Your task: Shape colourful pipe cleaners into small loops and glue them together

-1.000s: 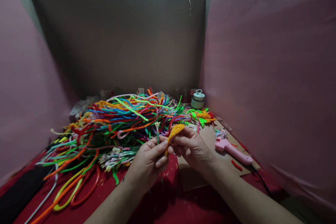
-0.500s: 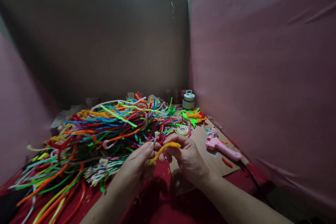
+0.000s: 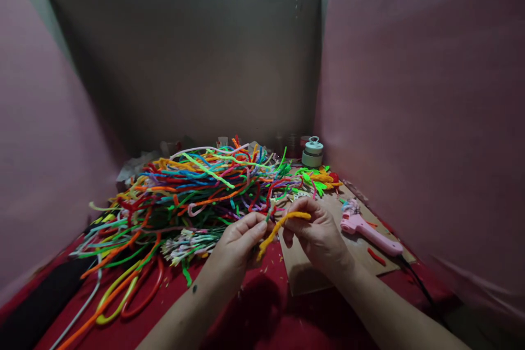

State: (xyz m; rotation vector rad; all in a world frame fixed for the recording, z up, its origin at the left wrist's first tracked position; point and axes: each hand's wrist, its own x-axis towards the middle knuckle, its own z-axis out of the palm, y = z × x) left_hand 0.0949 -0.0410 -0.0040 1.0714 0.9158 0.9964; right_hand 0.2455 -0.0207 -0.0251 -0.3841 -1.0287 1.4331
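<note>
My left hand (image 3: 245,238) pinches a thin green stem (image 3: 268,217) with a pale tip, which points up between thumb and finger. In my right hand (image 3: 318,235), a short orange-yellow pipe cleaner (image 3: 279,225) is gripped near its upper end. Its lower end hangs down in front of the left fingertips. The two hands are close together over the near edge of a brown board (image 3: 307,276). Whether the pipe cleaner is joined to the stem, I cannot tell.
A big heap of coloured pipe cleaners (image 3: 205,175) covers the left side. In front lies a bundle of pale-tipped stems (image 3: 188,245). A pink glue gun (image 3: 375,236) rests on the board's right, beside a red scrap (image 3: 376,256). Behind stands a mint-green container (image 3: 312,154).
The camera view has turned left, so everything sits farther right. My hands have drawn slightly apart, and the pipe cleaner's lower end is now more exposed.
</note>
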